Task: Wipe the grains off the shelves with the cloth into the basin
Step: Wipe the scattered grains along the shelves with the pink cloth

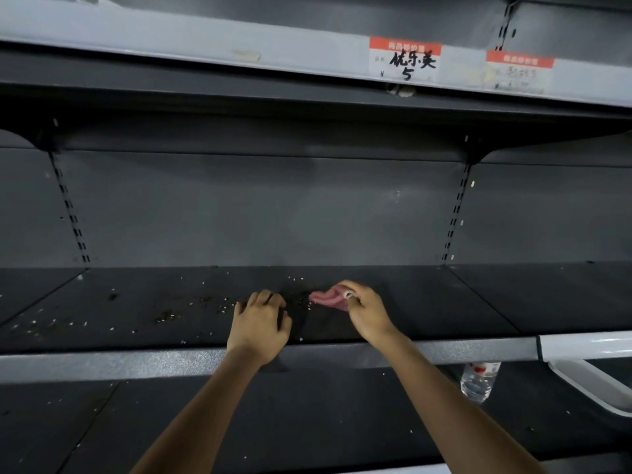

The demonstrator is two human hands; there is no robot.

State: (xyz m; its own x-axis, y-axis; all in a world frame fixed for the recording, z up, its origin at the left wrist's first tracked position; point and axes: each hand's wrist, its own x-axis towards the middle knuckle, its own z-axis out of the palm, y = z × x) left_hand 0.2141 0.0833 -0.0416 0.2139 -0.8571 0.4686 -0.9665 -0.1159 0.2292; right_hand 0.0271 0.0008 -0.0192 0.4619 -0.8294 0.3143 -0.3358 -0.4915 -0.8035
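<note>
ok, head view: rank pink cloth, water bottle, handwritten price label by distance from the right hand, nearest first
1. pink cloth: pinched in the right hand, on the middle shelf.
2. water bottle: lower right, on the shelf below, next to the white basin.
3. handwritten price label: well above, on the upper shelf's front edge.

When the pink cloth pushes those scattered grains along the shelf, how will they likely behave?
The grains are tiny, loose and separate, so they will probably scatter and roll rather than move together. The cloth looks soft and bunched in the right hand, so some may slip underneath.
</note>
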